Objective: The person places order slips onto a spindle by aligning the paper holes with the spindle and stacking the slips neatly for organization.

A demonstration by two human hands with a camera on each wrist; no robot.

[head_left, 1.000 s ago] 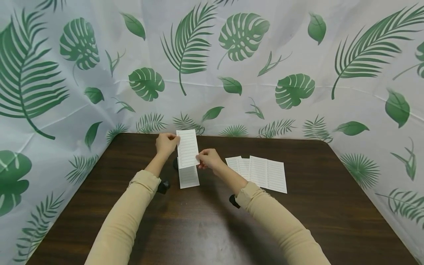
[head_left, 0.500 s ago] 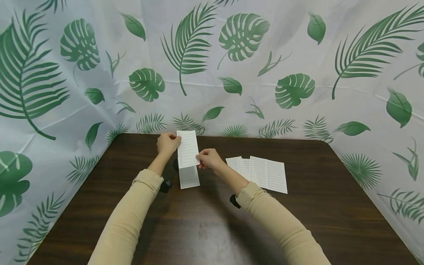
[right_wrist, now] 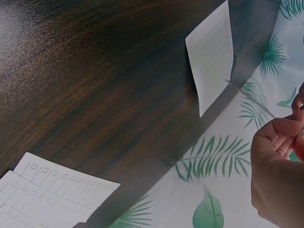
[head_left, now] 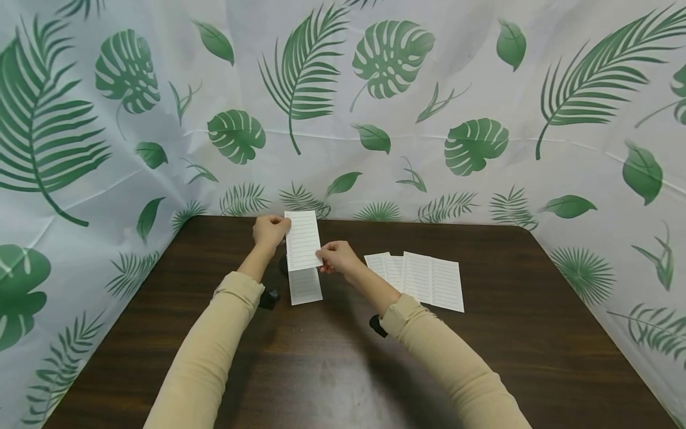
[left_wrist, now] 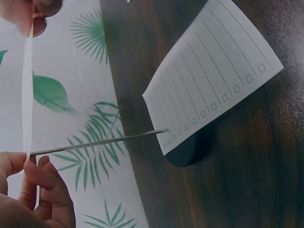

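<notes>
A white lined checklist sheet (head_left: 302, 241) is held up by both hands above the dark table. My left hand (head_left: 270, 232) pinches its upper left edge. At the lower right corner, my right hand (head_left: 339, 257) grips it between thumb and fingers. In the left wrist view a thin rod (left_wrist: 95, 143) runs from the left fingertips down toward a second checklist sheet (left_wrist: 209, 71). That second sheet stands tilted just below the held one, beside a dark rounded base (left_wrist: 190, 149). How rod, sheet and base join cannot be made out.
Several overlapping checklist sheets (head_left: 433, 283) lie to the right on the brown wooden table (head_left: 332, 369). Behind the table's far edge hangs a white backdrop (head_left: 332, 173) with green leaves. Black devices show at both wrists.
Both hands stay almost in place with the checklist sheet between them. My left forearm has shifted slightly to the right. Nothing has been let go.
</notes>
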